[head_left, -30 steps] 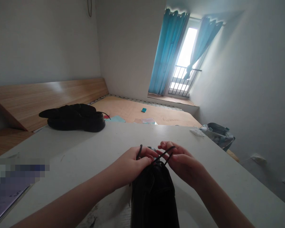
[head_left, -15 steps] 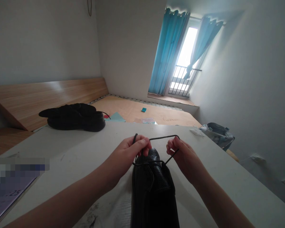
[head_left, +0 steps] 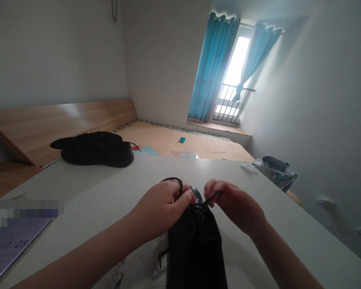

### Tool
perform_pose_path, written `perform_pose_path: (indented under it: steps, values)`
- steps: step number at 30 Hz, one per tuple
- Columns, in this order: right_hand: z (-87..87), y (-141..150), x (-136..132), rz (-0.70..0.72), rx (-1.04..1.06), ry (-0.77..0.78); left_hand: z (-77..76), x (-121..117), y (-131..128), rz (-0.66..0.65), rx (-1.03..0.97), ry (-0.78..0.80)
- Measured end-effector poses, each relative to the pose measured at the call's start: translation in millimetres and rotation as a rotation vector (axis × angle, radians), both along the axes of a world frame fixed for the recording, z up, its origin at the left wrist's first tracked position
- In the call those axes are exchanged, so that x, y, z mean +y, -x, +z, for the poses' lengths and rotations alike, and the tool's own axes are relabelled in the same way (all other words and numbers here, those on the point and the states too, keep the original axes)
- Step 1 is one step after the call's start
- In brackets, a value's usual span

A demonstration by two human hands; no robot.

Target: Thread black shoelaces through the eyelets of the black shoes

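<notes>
So the black leather shoe (head_left: 195,249) lies lengthwise on the desk (head_left: 87,192), its laced top under both hands. The left hand (head_left: 161,208) curls its fingers (head_left: 183,196) closed on the black lace (head_left: 172,180), while the right hand (head_left: 234,204) pinches the other end narrowly. This looks like mid-tying; the next move calls for drawing both ends snug

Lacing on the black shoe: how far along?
The black leather shoe has lace run up to its top; lower eyelets aren't visible. In hand: the left hand pinches a loop of black lace, and the right hand holds the other strand. Left: no finished knot or bow shows yet.
</notes>
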State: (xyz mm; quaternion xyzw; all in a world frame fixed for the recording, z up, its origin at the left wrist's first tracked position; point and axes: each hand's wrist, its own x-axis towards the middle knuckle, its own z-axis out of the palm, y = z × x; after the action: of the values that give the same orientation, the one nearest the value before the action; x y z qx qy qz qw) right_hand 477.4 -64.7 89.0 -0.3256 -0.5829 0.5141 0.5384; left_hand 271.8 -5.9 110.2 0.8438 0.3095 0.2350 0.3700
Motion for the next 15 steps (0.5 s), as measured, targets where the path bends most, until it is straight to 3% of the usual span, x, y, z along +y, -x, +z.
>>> perform_pose_path:
  steps: [2, 5, 7, 11, 15]
  values:
    - [-2.8, 1, 1, -0.052, -0.247, -0.069, -7.5, 1, -2, 0.047, 0.087, -0.086]
    - [-9.5, 1, 5, -0.245, -0.633, -0.128, -17.9, 1, -5, 0.033, 0.164, -0.091]
    - [-12.2, 0, 7, -0.273, -0.777, -0.123, -22.2, 1, -6, 0.013, 0.172, -0.088]
    - [-10.6, 0, 7, -0.152, -0.743, -0.076, -25.0, -1, -8, -0.027, 0.101, -0.007]
    - [-7.9, 1, 5, -0.071, -0.590, -0.004, -23.3, 1, -11, -0.014, -0.159, 0.373]
